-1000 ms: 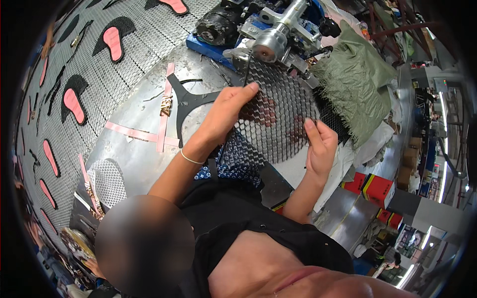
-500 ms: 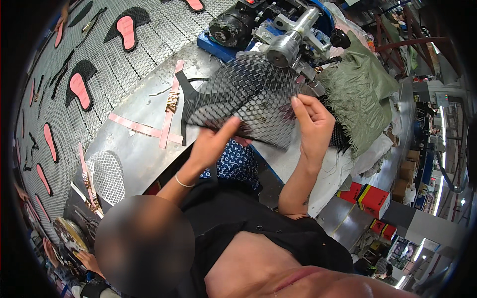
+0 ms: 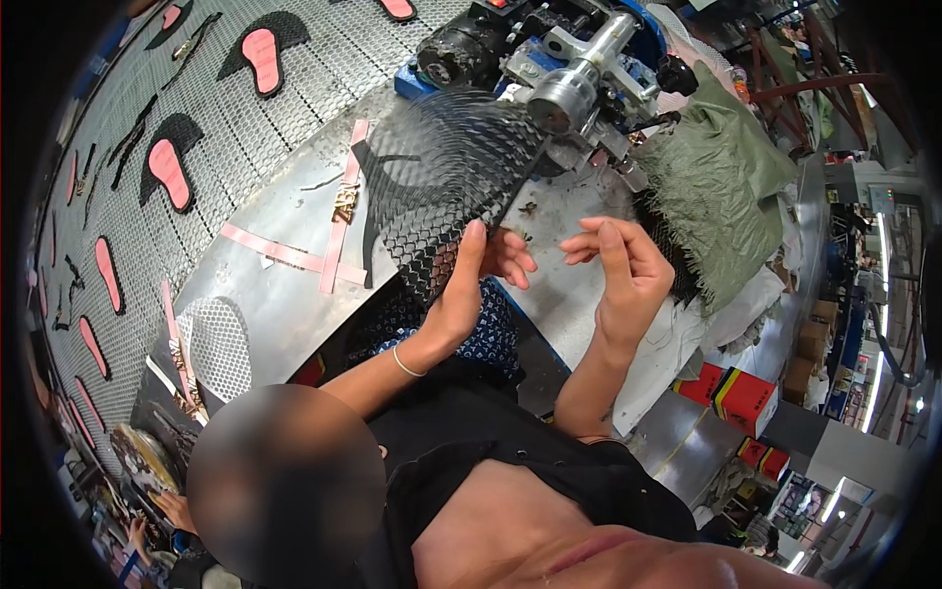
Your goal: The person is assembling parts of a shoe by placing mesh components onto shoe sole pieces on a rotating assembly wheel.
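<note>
A black mesh sheet (image 3: 456,182), partly blurred, is in my left hand (image 3: 456,294), thumb on its near face and fingers behind its lower right corner. The sheet spreads away from me above the metal worktop (image 3: 294,211), its far end close to the steel roller (image 3: 559,103) of a machine. My right hand (image 3: 628,280) is off the sheet, fingers loosely curled and apart from the thumb, with nothing visible in it. Left of the sheet lie crossed pink straps (image 3: 329,263) with a gold metal ornament (image 3: 344,201).
A perforated conveyor (image 3: 211,103) along the left carries several pink insoles (image 3: 262,61) and black mesh pieces. A white honeycomb mesh piece (image 3: 216,339) lies on the worktop's near left. A green woven sack (image 3: 721,187) stands right of the machine; red boxes (image 3: 743,401) sit lower right.
My right hand has let go of the mesh sheet. The sheet has swung left and away from it, held by the left hand, which has shifted slightly right.
</note>
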Motion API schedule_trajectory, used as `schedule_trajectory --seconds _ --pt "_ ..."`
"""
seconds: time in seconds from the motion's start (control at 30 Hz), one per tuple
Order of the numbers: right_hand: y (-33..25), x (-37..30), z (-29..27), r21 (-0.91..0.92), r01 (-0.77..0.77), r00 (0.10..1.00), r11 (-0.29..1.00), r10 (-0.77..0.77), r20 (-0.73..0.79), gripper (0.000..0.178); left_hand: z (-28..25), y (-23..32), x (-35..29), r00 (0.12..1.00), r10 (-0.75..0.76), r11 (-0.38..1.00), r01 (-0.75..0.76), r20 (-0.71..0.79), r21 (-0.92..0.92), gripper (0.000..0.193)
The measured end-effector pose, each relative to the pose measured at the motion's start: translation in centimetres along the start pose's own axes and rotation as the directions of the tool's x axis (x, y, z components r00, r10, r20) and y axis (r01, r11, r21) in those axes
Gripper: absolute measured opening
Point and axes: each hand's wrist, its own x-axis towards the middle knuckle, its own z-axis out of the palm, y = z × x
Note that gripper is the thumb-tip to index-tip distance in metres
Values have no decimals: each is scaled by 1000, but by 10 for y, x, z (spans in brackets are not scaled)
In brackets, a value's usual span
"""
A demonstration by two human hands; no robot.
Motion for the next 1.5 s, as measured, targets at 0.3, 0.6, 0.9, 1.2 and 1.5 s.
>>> schedule_trajectory --seconds 0.3,0.6,0.9,1.2,1.5 --pt "3 -20 36 201 -84 923 976 0 384 23 -28 8 -21 964 216 939 -162 -154 304 64" --pt "11 -27 36 335 -386 894 859 259 365 41 -66 36 -41 658 669 231 -626 346 745 40" --pt "36 -31 23 157 -134 934 978 72 349 43 -63 41 -45 658 644 117 -589 390 800 40" --pt "32 -29 20 118 -115 976 986 90 200 46 -65 47 -48 635 668 113 -602 388 790 39" --pt "29 -24 22 98 67 987 993 -80 137 57 -65 50 -50 646 667 118 -584 372 803 38"
